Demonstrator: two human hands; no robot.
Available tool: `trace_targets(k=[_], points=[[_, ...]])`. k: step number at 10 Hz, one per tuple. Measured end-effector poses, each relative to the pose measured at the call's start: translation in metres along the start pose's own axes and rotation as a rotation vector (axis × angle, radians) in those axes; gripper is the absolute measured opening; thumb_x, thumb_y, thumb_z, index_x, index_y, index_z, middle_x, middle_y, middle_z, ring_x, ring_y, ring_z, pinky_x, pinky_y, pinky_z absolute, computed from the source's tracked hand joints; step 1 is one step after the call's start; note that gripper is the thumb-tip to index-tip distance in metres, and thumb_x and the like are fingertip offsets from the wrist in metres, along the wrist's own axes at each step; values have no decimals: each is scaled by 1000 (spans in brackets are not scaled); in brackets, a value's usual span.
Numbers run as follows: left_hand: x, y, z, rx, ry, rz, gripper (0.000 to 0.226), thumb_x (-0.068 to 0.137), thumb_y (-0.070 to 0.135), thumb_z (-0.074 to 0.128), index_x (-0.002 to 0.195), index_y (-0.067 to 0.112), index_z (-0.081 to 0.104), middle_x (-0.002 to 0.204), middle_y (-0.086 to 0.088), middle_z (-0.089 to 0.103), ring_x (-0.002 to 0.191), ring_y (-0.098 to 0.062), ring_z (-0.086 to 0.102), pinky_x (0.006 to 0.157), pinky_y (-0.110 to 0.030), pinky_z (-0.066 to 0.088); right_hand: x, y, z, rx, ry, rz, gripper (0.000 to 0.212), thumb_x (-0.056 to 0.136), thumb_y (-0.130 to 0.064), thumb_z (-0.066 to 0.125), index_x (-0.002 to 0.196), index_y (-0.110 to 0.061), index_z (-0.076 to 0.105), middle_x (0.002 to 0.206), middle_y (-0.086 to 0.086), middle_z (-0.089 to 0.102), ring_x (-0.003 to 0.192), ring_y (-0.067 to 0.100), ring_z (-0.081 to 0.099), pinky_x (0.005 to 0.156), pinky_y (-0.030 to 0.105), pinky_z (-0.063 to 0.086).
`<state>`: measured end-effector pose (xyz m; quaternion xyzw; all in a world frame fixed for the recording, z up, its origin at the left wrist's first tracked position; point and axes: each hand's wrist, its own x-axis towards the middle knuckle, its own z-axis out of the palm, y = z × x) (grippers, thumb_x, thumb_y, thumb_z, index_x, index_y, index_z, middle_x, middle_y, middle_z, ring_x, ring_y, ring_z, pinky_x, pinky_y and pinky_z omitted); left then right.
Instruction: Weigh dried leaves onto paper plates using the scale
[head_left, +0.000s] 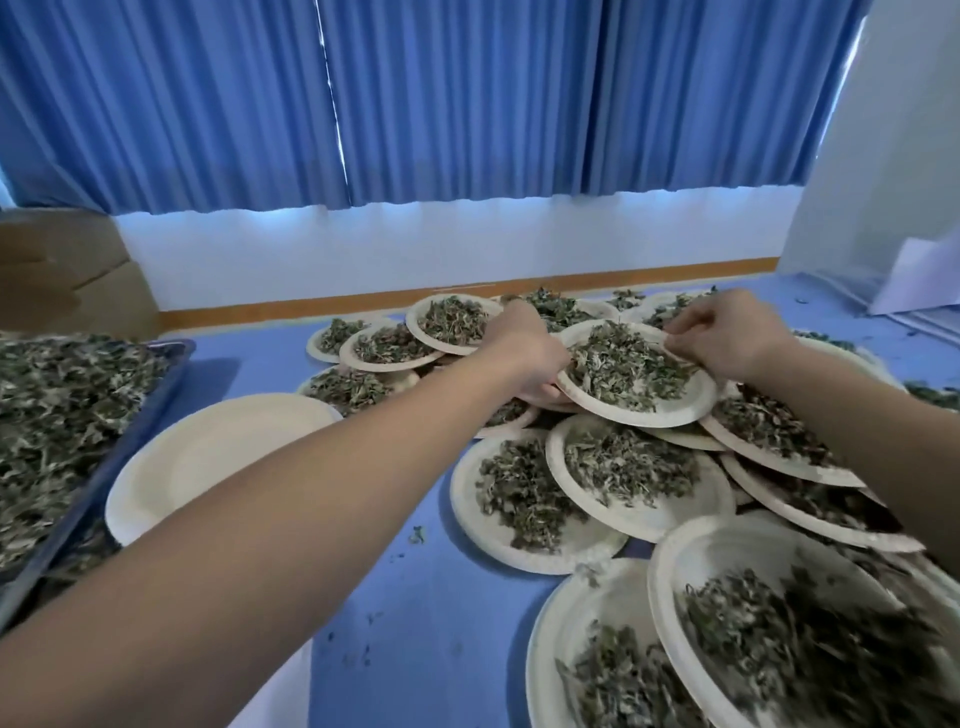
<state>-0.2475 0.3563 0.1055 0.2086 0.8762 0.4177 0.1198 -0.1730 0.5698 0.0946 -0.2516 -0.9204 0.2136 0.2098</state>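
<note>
Both my arms reach forward over a blue floor to one paper plate (644, 413) heaped with dried leaves (626, 364). My left hand (524, 358) grips its left rim, fingers curled under the edge. My right hand (727, 332) pinches the plate's far right rim. The plate lies on top of other filled plates. An empty paper plate (208, 457) sits at the left under my left forearm. No scale is in view.
Several leaf-filled paper plates (639, 483) overlap across the floor from the middle to the right and front. A dark tray of loose dried leaves (67, 415) lies at the left. Cardboard boxes (67, 275) stand at the back left. Blue curtains hang behind.
</note>
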Motion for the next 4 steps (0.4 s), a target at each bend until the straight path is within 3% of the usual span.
trace_targets(k=[1, 2, 3, 4], points=[[7, 1, 5, 22, -10, -15, 18, 96, 6, 64, 110, -4, 68, 75, -13, 70, 80, -27, 77, 77, -41, 64, 6, 6, 4, -31, 10, -8, 6, 89, -23, 79, 92, -18, 77, 84, 0, 72, 64, 11, 61, 64, 25, 46], [6, -2, 7, 48, -23, 4, 17, 94, 8, 68, 107, -3, 69, 84, -15, 75, 66, -22, 73, 77, -40, 64, 6, 6, 2, -34, 19, -13, 7, 89, -22, 79, 85, -21, 73, 85, 1, 72, 66, 8, 59, 59, 24, 42], [4, -6, 4, 109, 23, 70, 21, 94, 16, 67, 102, -3, 71, 83, -13, 68, 67, -23, 58, 74, -39, 60, 3, 6, 0, -21, 21, -11, 4, 89, -18, 76, 86, -18, 74, 89, 4, 74, 72, 14, 62, 64, 26, 43], [-17, -10, -9, 158, 47, 161, 10, 92, 21, 67, 88, 13, 64, 82, -9, 56, 70, -20, 51, 64, -31, 44, -13, -9, -18, 25, 120, -60, 11, 90, -18, 72, 99, -15, 76, 93, 4, 73, 85, 24, 64, 73, 29, 43]])
